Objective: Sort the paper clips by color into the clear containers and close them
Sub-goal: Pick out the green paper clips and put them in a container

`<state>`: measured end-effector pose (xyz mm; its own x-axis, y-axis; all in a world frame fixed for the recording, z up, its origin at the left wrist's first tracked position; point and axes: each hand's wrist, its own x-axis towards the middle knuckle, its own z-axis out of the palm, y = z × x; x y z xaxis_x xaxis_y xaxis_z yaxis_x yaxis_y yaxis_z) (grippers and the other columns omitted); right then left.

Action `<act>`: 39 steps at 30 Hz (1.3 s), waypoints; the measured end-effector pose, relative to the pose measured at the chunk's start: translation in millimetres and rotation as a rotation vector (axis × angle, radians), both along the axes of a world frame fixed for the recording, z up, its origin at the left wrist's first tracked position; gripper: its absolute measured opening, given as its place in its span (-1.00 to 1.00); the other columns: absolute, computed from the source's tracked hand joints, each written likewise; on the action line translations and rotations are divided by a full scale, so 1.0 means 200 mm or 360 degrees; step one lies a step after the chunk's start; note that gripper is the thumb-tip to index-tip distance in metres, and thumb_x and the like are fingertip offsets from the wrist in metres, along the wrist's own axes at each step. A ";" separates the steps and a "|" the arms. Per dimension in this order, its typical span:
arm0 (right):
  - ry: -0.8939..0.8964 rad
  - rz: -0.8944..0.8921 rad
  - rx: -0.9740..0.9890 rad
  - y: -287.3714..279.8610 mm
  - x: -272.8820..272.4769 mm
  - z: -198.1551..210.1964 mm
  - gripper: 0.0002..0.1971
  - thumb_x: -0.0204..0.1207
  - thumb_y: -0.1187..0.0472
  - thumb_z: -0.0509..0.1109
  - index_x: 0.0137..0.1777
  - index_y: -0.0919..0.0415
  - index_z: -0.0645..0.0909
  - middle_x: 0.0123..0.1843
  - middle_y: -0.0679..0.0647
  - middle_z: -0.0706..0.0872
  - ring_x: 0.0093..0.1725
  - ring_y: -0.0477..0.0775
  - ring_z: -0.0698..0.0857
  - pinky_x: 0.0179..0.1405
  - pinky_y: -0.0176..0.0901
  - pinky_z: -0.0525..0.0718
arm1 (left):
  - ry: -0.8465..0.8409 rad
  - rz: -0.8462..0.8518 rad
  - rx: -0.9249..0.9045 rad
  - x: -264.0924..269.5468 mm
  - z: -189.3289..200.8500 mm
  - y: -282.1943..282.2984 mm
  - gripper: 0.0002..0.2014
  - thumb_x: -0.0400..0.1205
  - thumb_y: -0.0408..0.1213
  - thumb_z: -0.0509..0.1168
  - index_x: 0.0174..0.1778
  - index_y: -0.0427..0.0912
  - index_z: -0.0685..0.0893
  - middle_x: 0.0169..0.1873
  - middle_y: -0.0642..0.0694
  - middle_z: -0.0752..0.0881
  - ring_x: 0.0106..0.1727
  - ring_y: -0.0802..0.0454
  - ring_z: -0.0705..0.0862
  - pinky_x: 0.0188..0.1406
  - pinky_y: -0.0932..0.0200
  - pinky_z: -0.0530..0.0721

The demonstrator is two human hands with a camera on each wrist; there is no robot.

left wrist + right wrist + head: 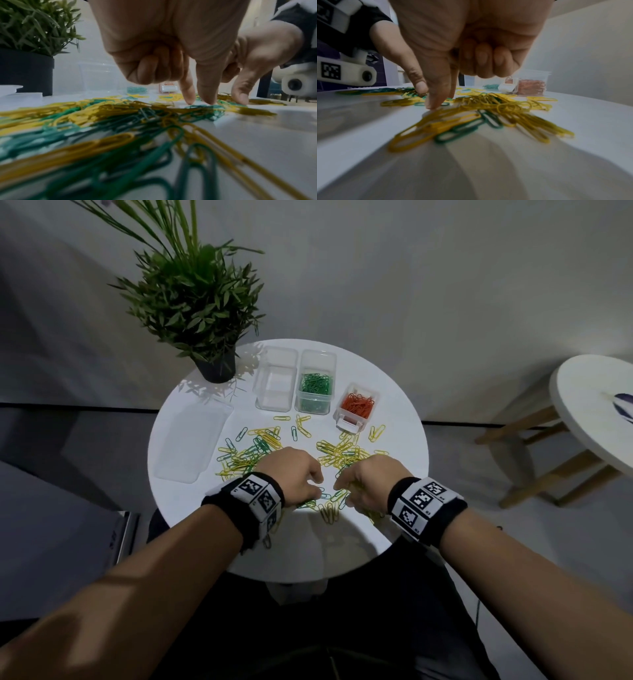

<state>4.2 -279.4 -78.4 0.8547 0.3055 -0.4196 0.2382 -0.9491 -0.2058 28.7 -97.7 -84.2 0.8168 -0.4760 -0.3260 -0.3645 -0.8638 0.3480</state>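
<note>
Lay scattered in a loose heap of yellow and green paper clips (263,451) across the near half of the round white table (394,419), thin plastic-coated wire loops, some tangled. Left hand (291,474) down among them, index and thumb tips touching a green clip (197,106), other fingers curled. Right hand (366,484) likewise, fingertip (433,104) on the tabletop beside yellow ones; grasp of any clip impossible to tell. Behind: empty clear container (275,381), green-filled container (315,385), orange-filled container (356,405). Flat lid (191,440) left, potted plant (198,299) beyond.
</note>
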 end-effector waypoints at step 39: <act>0.1176 -0.1545 0.2406 -0.14 0.08 -0.02 -0.80 0.37 0.14 0.18 -0.43 0.20 0.41 -0.48 0.07 0.42 -0.66 -0.05 0.27 -0.61 -0.38 0.15 | 0.0218 0.0279 -0.0320 0.06 -0.04 -0.02 -0.82 0.61 -0.23 0.19 -0.21 -0.13 0.67 -0.20 0.01 0.75 -0.12 -0.01 0.70 -0.15 0.12 0.67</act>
